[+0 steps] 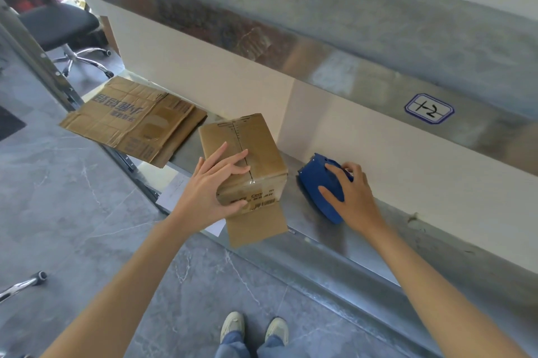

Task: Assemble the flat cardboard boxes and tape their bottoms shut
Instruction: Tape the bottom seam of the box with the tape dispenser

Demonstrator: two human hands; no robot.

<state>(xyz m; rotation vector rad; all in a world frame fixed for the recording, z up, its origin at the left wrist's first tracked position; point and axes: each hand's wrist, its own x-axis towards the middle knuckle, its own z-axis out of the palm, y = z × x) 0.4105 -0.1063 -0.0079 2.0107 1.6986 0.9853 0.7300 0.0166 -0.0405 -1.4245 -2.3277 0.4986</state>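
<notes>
A small assembled cardboard box (256, 151) stands on the metal shelf (317, 229), its taped seam facing up and one loose flap hanging over the front edge. My left hand (214, 183) grips its near left corner, fingers spread over the top and thumb on the front face. To the right, my right hand (350, 193) holds a blue tape dispenser (318, 184) that rests on the shelf. A stack of flat cardboard boxes (131, 119) lies further left on the shelf, jutting past its edge.
A white wall panel (364, 136) backs the shelf, with a metal upper shelf (349, 72) above it carrying a label (428, 108). An office chair (62, 28) stands at the far left. White paper sheets (174, 191) lie below the box. My shoes (253, 328) are on the grey floor.
</notes>
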